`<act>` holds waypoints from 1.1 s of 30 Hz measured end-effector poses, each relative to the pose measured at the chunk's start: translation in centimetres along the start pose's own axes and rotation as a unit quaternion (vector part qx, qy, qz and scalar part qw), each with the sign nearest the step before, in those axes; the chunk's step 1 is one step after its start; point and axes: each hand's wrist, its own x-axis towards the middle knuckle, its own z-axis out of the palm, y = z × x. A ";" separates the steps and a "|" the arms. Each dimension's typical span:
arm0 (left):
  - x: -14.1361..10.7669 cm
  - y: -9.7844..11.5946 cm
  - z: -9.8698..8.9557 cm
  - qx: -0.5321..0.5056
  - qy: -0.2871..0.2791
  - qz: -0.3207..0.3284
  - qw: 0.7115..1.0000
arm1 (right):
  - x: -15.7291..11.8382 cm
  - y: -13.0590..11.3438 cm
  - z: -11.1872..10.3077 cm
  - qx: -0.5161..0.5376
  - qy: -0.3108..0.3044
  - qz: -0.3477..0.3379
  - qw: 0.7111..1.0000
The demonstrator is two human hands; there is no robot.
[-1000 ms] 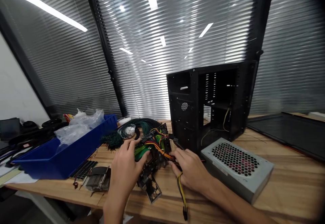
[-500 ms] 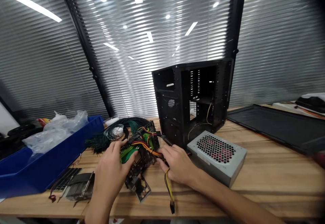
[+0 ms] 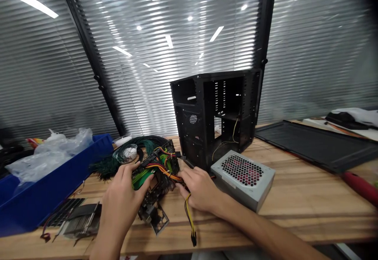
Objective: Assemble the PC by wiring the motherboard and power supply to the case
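Observation:
My left hand [image 3: 122, 197] is closed on the left side of a motherboard [image 3: 153, 189], thumb on its face near green memory modules [image 3: 144, 176]. The board is tilted above the table, with a metal bracket at its lower end. My right hand [image 3: 197, 187] has its fingers wrapped round a bundle of orange, yellow and black power cables [image 3: 167, 173] that runs across the board. A yellow-and-black lead [image 3: 189, 216] with a black plug hangs below that hand. Right of it lies a grey power supply [image 3: 243, 177] with a honeycomb grille.
An open black computer case [image 3: 189, 126] stands behind the board. At left are a blue bin [image 3: 53, 201] with plastic bags and a heatsink [image 3: 82, 220]. Dark green wire coils [image 3: 100, 167] lie behind my left hand. A black panel [image 3: 313, 142] and a red handle [image 3: 358, 187] lie at right.
The view has swung slightly right, so everything sits further left. The red handle shows more fully. Both hands keep their grips on the motherboard and cables.

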 end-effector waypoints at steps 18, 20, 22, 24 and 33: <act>0.5 -1.5 1.0 0.015 0.003 -0.006 1.000 | -3.0 -0.9 -7.4 -0.035 -0.151 -0.063 0.986; 0.6 -2.0 1.1 0.018 0.000 0.000 1.000 | -5.1 -0.3 -10.2 0.004 -0.153 -0.058 0.987; 0.6 -2.2 1.1 0.031 0.000 0.003 1.000 | -6.8 1.2 -12.5 0.011 -0.097 0.015 0.995; 0.6 -2.2 1.1 0.041 0.004 0.011 0.999 | -8.2 3.4 -13.9 -0.016 -0.029 0.140 0.990; 0.5 -0.6 0.5 0.055 0.033 0.024 0.998 | -13.0 8.2 -13.6 0.048 -0.051 0.393 0.917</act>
